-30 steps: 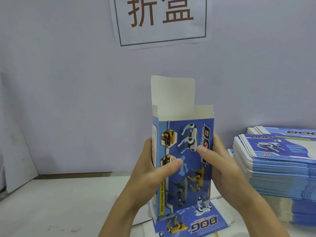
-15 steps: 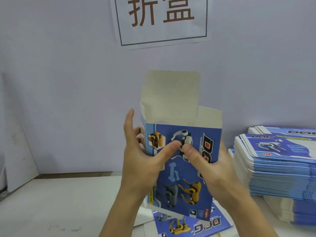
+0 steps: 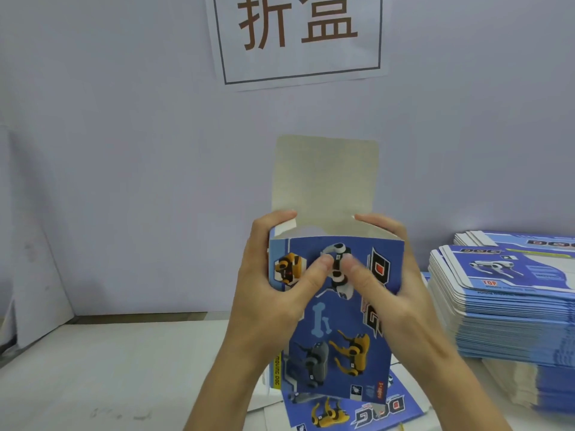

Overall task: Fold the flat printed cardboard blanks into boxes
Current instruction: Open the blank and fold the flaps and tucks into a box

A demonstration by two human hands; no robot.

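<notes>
White table (image 3: 93, 368), box (image 3: 339, 331) between both hands' fingers (image 3: 314, 275)

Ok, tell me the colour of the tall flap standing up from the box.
Plain off-white, unprinted, on the tall flap of the box; the head view shows it.

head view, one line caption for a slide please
Both hands grip an upright printed box, fingers folding its top flaps inward.
</notes>
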